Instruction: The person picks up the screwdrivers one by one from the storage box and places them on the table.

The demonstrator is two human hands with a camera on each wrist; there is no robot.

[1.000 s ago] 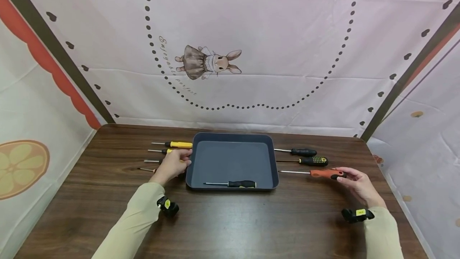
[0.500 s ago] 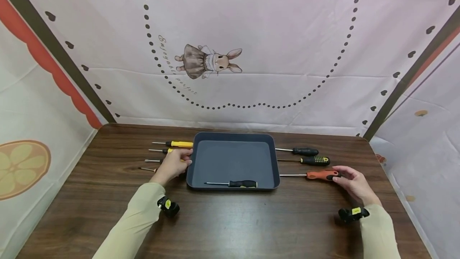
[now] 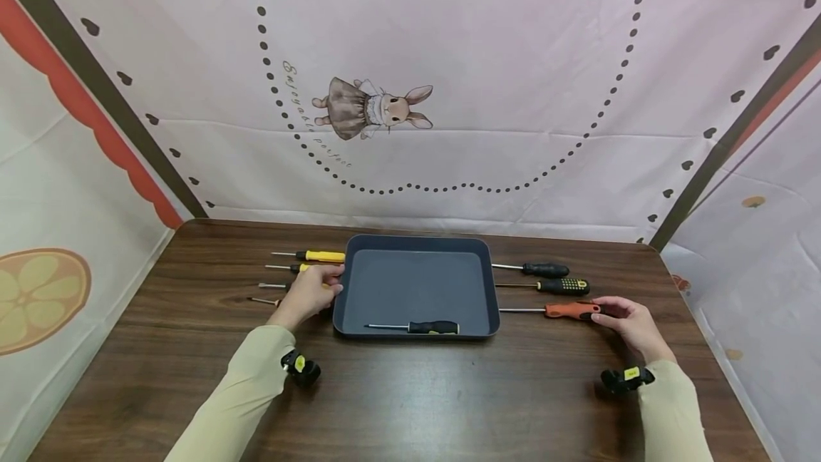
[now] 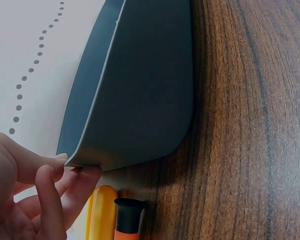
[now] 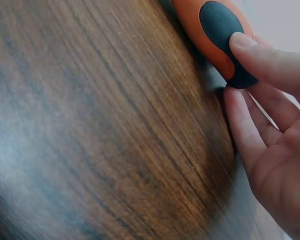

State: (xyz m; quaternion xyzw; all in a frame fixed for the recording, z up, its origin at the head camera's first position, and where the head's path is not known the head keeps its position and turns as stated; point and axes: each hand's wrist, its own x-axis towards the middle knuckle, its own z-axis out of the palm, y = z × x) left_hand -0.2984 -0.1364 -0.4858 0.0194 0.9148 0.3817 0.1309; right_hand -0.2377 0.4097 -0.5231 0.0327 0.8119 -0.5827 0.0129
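Note:
In the head view a dark grey rectangular tray [image 3: 417,284] lies mid-table, holding a black-handled screwdriver [image 3: 433,327] along its front wall. My left hand [image 3: 309,296] pinches the tray's left rim between thumb and fingers, as the left wrist view confirms on the tray wall [image 4: 140,85]. To the right, my right hand [image 3: 631,326] grips the butt end of an orange-and-black screwdriver [image 3: 564,310]. Its shaft points left to the tray's right wall, where the tip is out of sight. In the right wrist view, the thumb presses the black inlay of the orange handle [image 5: 195,25].
Right of the tray lie a black screwdriver [image 3: 545,270] and a black-and-yellow one [image 3: 561,286]. On the left are several more, including a yellow-handled screwdriver [image 3: 323,257]; some handles are hidden by my left hand. A printed cloth [image 3: 513,91] hangs behind the wooden table [image 3: 410,398].
My right hand and the orange screwdriver have shifted slightly left, so less of the shaft shows beside the tray. The left hand keeps its place on the rim.

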